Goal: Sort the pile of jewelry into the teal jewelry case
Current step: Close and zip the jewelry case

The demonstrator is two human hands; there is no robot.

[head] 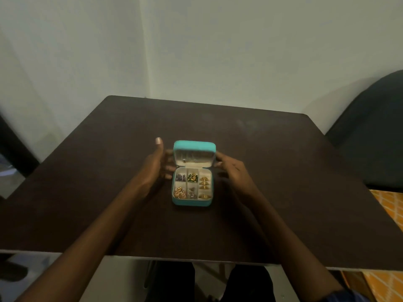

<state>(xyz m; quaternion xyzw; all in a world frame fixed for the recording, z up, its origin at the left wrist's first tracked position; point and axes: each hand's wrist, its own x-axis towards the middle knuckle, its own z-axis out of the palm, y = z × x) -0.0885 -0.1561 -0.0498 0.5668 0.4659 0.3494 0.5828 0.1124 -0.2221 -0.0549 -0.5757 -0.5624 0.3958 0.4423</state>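
The teal jewelry case (192, 202) sits in the middle of the dark table (272, 192). Its lid (194, 145) stands partly raised at the back. Inside, purple pieces (181, 177) and green-and-gold pieces (192, 178) fill the rear compartments. Gold pieces (180, 193) and silver pieces (192, 192) fill the front ones. Gold rings (205, 186) line the right column. My left hand (156, 165) has its fingers against the lid's left side, thumb raised. My right hand (231, 171) touches the lid's right side with its fingertips. No loose jewelry shows on the table.
A dark chair (375, 131) stands at the table's right. Orange patterned fabric (390, 205) lies beyond the right edge. A pale wall is behind the table. My legs show under the near edge.
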